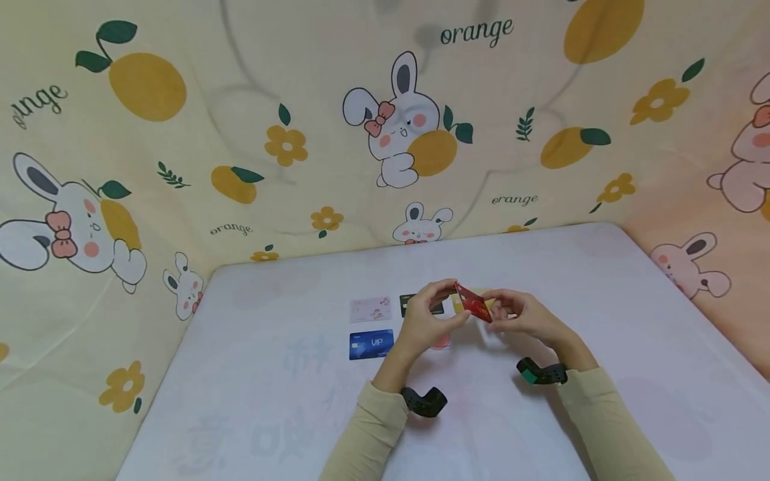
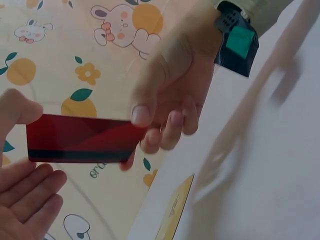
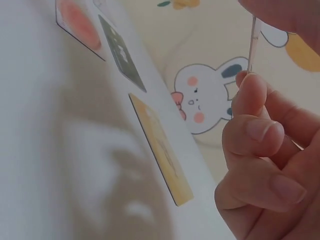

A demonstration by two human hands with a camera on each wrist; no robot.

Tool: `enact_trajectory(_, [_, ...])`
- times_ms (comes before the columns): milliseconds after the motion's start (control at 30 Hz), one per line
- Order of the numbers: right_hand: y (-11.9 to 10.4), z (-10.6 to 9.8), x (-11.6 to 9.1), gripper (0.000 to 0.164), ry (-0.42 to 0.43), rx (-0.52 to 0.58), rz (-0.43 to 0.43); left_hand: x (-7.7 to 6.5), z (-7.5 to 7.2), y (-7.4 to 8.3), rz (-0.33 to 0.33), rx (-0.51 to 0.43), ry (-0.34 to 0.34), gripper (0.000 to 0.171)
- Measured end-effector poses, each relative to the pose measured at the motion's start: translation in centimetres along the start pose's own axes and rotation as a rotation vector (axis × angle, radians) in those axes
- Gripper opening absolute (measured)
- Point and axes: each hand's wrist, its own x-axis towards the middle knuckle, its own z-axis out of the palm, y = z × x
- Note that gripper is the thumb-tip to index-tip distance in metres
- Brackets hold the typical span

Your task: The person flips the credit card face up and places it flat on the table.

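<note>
A red card is held up above the table, tilted, between both hands. My left hand grips one end, its thumb on one edge and fingers on the opposite edge. At the other end, my right hand pinches a corner between thumb and index finger, the other fingers loosely bent. The left wrist view shows the red card's back with a dark stripe. Seen from the right wrist, the card is nearly edge-on. Below the hands lies a yellow card, partly hidden in the head view.
On the white table lie a pink card, a blue VIP card, a dark green card and a card with a red-pink patch, the last two partly covered by my left hand. A patterned cloth hangs behind.
</note>
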Motion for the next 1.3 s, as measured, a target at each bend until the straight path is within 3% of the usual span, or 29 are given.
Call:
enact_trajectory(400, [-0.1,-0.5,-0.2,0.057,0.019,0.018,0.017,-0.2,-0.6,0.2,0.028,0.113,-0.010,0.057])
enact_trajectory(767, [0.2,-0.7,-0.3,0.058,0.035,-0.022,0.013,-0.1,-0.4,-0.1,0.039,0.138,-0.040,0.057])
enact_trajectory(1167, [0.2,-1.1,-0.6,0.056,0.063,-0.033,0.030,-0.1,-0.5,-0.1,-0.010,0.183,-0.061,0.057])
enact_trajectory(1300, [0.0,-1.2,-0.6,0.057,0.064,-0.025,0.017,0.0,-0.5,-0.3,0.000,0.227,-0.053,0.056])
